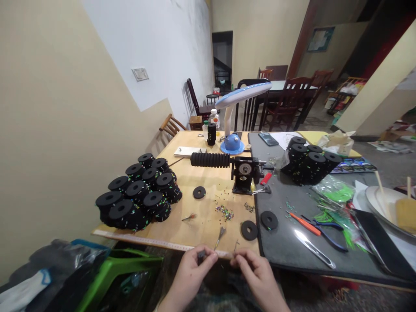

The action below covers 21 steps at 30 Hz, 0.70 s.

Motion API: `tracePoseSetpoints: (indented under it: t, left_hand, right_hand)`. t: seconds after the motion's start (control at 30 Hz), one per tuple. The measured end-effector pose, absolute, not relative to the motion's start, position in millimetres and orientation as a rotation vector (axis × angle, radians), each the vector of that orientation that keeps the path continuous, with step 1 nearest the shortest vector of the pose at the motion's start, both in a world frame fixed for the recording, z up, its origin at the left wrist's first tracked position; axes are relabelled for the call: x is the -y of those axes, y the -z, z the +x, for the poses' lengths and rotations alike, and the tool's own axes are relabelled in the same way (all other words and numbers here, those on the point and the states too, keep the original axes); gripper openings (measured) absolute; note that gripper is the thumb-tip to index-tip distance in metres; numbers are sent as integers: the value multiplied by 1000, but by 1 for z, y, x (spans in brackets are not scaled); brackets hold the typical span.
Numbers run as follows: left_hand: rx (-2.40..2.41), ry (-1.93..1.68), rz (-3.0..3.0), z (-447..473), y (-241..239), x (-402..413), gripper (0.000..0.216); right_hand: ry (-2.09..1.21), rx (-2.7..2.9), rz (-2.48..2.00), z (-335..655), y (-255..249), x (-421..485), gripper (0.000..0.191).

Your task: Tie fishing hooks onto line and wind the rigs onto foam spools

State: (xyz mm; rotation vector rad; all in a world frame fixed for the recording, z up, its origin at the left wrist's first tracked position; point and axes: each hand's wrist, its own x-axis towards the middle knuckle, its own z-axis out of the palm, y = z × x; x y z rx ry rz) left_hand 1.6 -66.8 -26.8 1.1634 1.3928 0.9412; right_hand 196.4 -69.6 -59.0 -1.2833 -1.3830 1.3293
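My left hand (192,269) is at the near table edge, fingers pinched on a small dark piece. My right hand (252,269) sits beside it, fingers pinched together on something too small to make out. Just beyond them on the wooden table (208,225) lie a thin metal tool (220,234), a scatter of coloured beads (225,212) and loose black foam discs (249,229). A small black winding machine (244,174) with a row of foam discs on its shaft (209,160) stands in the middle.
Stacks of black discs (136,195) fill the left of the table and another pile (308,164) sits at the back right on a dark mat (292,242). Pliers (325,232), an orange tool (303,223), tweezers (314,250), green strands (334,193) and a blue desk lamp (234,113) stand nearby.
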Motion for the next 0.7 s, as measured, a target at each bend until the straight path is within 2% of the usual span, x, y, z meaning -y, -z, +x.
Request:
tracePoseSetpoints:
  t: [0.17, 0.43, 0.57, 0.7]
  left_hand:
    - [-1428, -917, 1251, 3, 17, 68, 32]
    - [-1388, -921, 1616, -4, 14, 75, 24]
    - [-1379, -890, 1632, -8, 10, 75, 25]
    - [-1404, -866, 1576, -10, 10, 67, 27]
  right_hand:
    - [-1231, 1265, -1332, 210, 36, 63, 42]
    - [-1700, 1207, -1013, 155, 26, 69, 45]
    - [-1499, 1443, -1116, 149, 32, 66, 31]
    - [-1315, 1581, -1207, 154, 38, 64, 30]
